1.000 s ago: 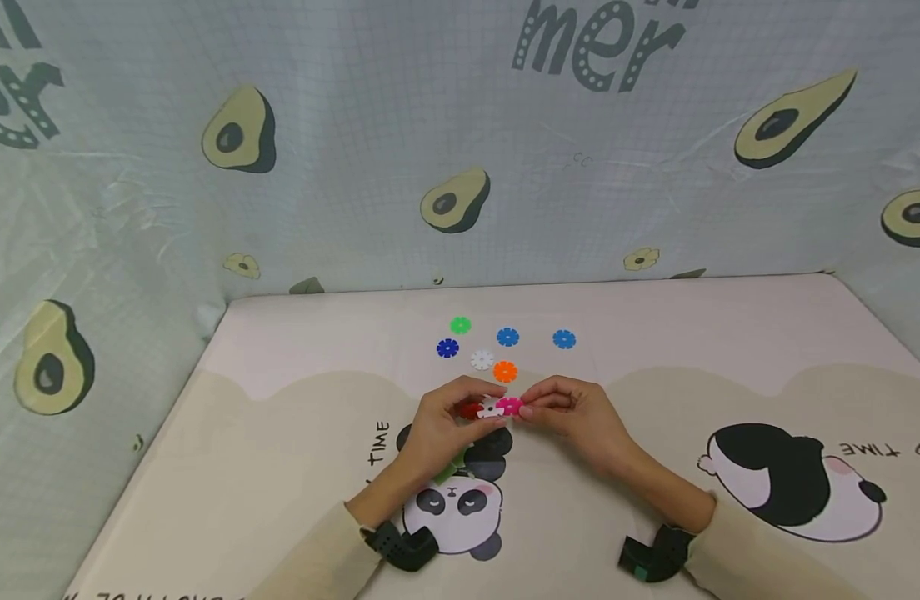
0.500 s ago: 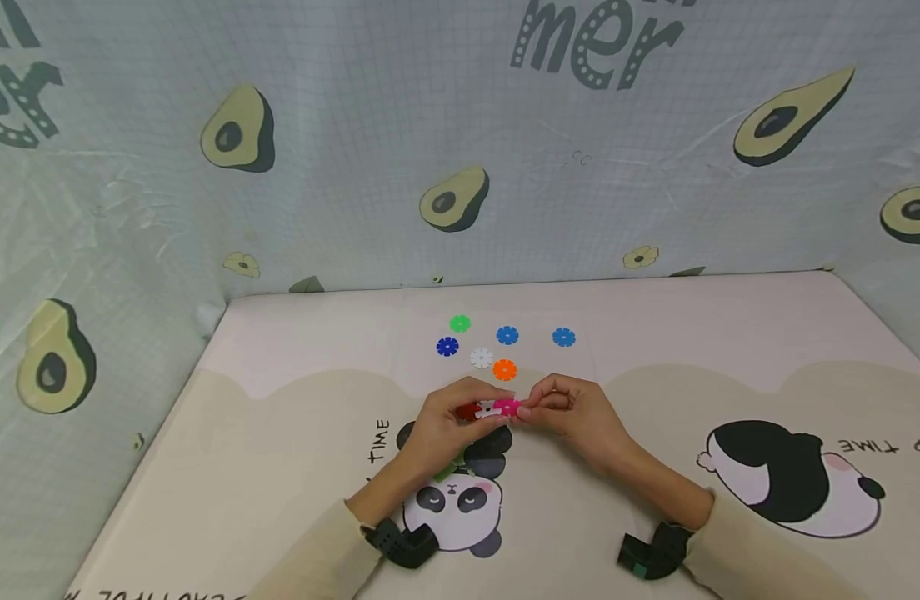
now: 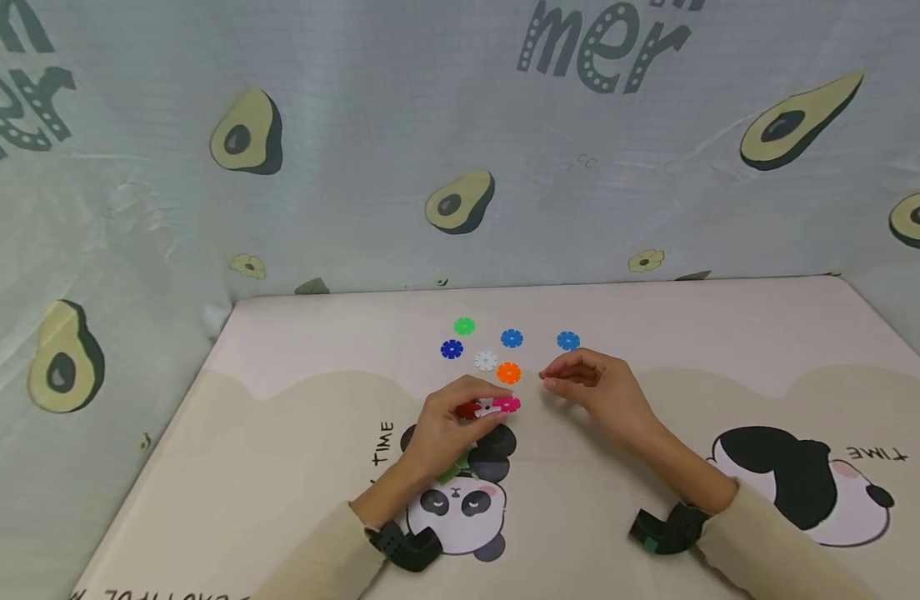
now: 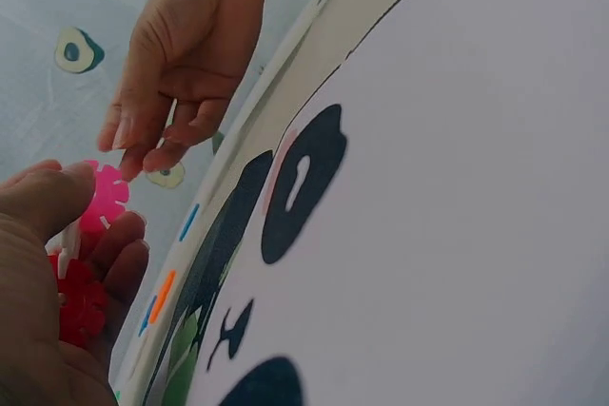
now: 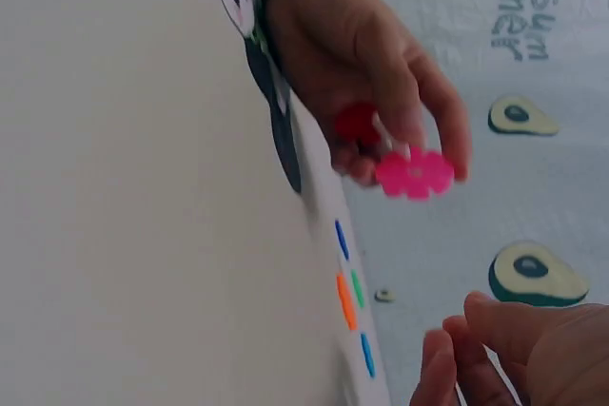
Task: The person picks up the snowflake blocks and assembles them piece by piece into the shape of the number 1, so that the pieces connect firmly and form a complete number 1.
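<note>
My left hand (image 3: pixel 445 427) pinches a short chain of notched plastic discs between thumb and fingers. A red disc (image 4: pixel 81 301) sits deep in that grip, a white disc (image 3: pixel 487 407) is in the middle, partly hidden, and a pink disc (image 5: pixel 415 174) sticks out at the right end. Up and to the right of the chain, apart from it, is my right hand (image 3: pixel 608 393). Its fingers are loosely bent with nothing between them. An orange disc (image 3: pixel 508 372) lies to the left of its fingertips, and a light blue disc (image 3: pixel 568 340) just beyond them.
Farther back lie a green disc (image 3: pixel 464 326), a dark blue disc (image 3: pixel 452 349), another light blue disc (image 3: pixel 512 338) and a loose white disc (image 3: pixel 486 360). The cloth (image 3: pixel 280 467) has printed pandas. An avocado-print curtain (image 3: pixel 355 150) hangs behind the table.
My right hand has let go of the pink disc and moved up and to the right. My left hand keeps its grip on the chain, nearly still.
</note>
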Demonstrator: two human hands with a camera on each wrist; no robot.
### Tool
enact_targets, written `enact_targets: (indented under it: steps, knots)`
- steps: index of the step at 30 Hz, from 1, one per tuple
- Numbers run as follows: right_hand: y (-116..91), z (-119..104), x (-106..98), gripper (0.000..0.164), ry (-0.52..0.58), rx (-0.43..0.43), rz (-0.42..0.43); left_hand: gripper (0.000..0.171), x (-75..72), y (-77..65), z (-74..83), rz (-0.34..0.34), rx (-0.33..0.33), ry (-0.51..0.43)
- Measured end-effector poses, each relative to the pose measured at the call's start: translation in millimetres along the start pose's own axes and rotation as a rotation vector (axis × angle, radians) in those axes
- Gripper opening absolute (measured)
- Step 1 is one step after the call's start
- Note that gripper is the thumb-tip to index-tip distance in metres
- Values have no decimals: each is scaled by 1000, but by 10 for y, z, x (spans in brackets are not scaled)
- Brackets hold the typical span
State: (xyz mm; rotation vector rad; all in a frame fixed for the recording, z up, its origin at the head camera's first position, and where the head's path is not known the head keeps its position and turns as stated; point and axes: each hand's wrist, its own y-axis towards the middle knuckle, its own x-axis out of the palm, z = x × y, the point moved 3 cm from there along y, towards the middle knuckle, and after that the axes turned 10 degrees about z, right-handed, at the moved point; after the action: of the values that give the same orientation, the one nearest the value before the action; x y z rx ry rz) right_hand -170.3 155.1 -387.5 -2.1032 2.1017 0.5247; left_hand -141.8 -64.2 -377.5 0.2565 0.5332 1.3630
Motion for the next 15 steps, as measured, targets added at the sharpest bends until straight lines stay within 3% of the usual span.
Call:
enact_targets:
  steps: [8,15]
  knots:
    - [255,76,-164,23,-119,-45,114,23,-14,-9,14,20,9,-18]
    - [373,197,-231,25,-227,-13,212,25,-5,-15,17,21,7,-8]
